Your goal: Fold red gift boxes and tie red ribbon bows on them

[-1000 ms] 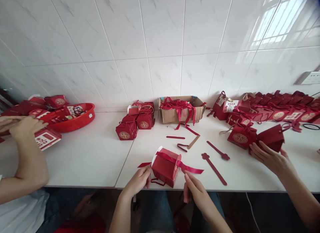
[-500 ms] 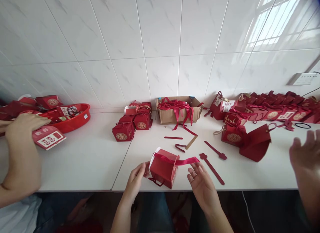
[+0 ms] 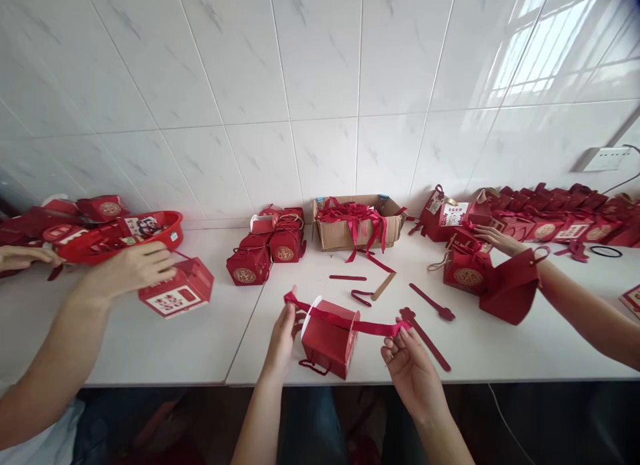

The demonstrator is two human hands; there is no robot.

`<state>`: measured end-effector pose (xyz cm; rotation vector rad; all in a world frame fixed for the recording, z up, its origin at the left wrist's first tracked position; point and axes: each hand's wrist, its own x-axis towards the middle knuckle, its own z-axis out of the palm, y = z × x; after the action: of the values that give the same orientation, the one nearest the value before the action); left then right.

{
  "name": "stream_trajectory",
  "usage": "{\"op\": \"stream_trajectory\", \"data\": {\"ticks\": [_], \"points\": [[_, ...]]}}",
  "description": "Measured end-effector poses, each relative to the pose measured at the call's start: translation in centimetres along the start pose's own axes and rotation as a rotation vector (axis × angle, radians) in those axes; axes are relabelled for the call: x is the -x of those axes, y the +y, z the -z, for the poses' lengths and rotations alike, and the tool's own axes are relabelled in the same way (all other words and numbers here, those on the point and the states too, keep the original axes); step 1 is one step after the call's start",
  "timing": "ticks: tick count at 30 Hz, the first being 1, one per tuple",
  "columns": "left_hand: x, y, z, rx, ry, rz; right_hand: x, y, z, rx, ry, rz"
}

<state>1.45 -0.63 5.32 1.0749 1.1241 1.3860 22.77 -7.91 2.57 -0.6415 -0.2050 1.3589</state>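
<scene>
A red gift box point(image 3: 327, 348) lies near the front edge of the white table, a dark red cord handle at its lower left. Across its top runs a red ribbon point(image 3: 345, 320), stretched between my two hands. My left hand point(image 3: 286, 328) pinches the ribbon's left end beside the box's white round rim. On the other side, my right hand point(image 3: 407, 352) pinches the ribbon's right end, apart from the box. To the right of the box lie two red strips with flower-shaped ends point(image 3: 425, 338), one close to my right hand.
A cardboard box of red ribbons point(image 3: 335, 235) stands by the wall. Several finished-looking red boxes point(image 3: 285, 245) sit left of it, more at right. A person on the left holds a red box point(image 3: 177, 292) near a red basin point(image 3: 175, 225); another person's hand point(image 3: 493, 237) reaches in at right.
My left hand has risen and now holds the ribbon's left end, pulling it out leftward. My right hand moved slightly right. The left person's box moved right; the right person's hand reached leftward.
</scene>
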Motion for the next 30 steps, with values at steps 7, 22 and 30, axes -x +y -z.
{"op": "stream_trajectory", "data": {"ticks": [7,22,30], "points": [[-1.1,1.2,-0.1,0.494,0.26,0.1,-0.6,-1.1,-0.1,-0.077,-0.017,-0.003],[-0.8,5.4,0.5,0.104,0.437,-0.338,-2.1,-4.2,-2.5,0.238,-0.021,0.329],[-1.0,8.5,-2.0,0.07,0.248,-0.48,-3.1,-6.9,-7.1,0.615,-0.185,0.512]]}}
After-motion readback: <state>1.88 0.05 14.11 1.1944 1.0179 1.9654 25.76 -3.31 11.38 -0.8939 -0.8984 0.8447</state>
